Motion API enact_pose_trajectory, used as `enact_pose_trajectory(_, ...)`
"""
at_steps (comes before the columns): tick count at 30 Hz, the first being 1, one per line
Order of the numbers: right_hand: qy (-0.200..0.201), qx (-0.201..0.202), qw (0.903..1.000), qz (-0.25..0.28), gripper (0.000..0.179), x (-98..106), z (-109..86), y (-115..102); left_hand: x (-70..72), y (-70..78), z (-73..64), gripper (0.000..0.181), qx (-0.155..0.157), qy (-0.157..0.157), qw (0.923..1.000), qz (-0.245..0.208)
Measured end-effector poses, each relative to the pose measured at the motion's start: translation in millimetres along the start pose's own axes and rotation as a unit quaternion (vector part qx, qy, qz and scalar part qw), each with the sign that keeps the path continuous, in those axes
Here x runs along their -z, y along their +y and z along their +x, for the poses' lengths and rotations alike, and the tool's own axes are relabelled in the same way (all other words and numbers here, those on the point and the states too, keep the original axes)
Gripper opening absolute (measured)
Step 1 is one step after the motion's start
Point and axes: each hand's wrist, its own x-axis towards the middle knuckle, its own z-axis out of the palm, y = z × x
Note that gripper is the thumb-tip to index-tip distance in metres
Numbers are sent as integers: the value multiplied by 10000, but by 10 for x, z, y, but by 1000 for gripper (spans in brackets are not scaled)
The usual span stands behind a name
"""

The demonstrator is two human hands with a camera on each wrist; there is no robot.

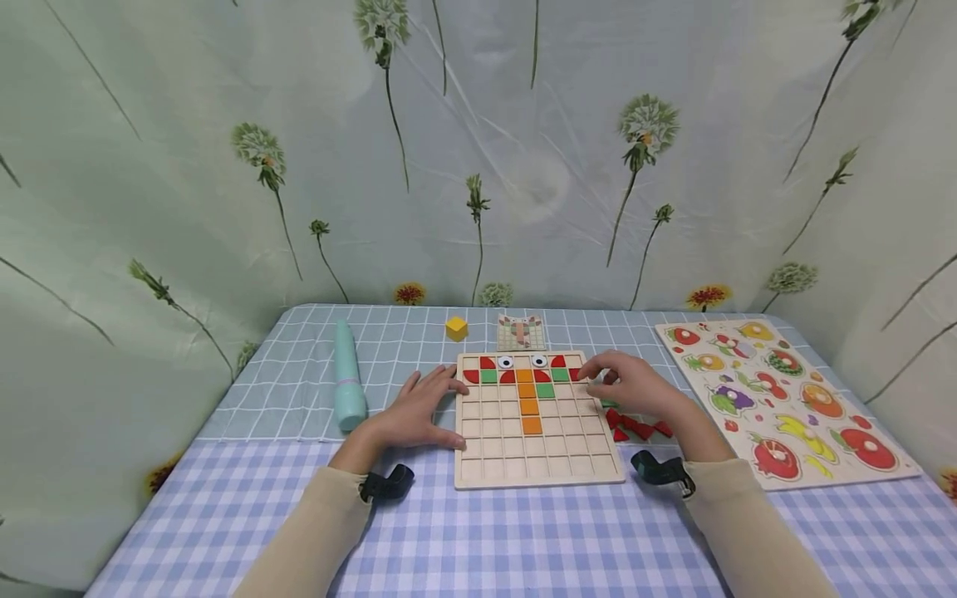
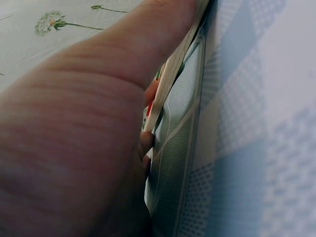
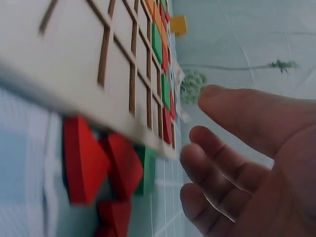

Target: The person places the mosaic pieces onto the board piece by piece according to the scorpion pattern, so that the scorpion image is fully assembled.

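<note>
A wooden grid board (image 1: 553,457) lies at the middle of the table. Orange squares (image 1: 529,407) run down one column, and green squares, red rounded pieces and two eye pieces (image 1: 539,361) fill cells near its top. My left hand (image 1: 414,411) rests at the board's left edge, fingers spread and thumb touching the lower side. Over the upper right corner is my right hand (image 1: 631,384), its fingers loosely bent beside a red piece (image 3: 167,123) in the end cell. In the right wrist view, thumb and fingers stand apart with nothing between them.
Loose red pieces (image 1: 635,428) and a green piece (image 3: 146,170) lie right of the board. Behind it are a pattern card (image 1: 521,334) and a yellow cube (image 1: 456,329). A teal cylindrical case (image 1: 348,390) lies left; a fruit puzzle board (image 1: 763,399) lies right.
</note>
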Motion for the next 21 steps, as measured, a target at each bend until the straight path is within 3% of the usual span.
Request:
enact_pose_trajectory(10, -123, -185, 9997, -118, 25, 131, -54, 224, 0, 8, 3, 80, 10, 2, 10000, 19)
enact_pose_trajectory(16, -397, -257, 9988, -145, 25, 123, -54, 296, 5, 15, 1, 80, 35, -17, 10000, -5)
enact_pose_trajectory(21, -382, -371, 9984, -184, 20, 85, -49, 313, 4, 25, -1, 80, 22, -4, 10000, -53)
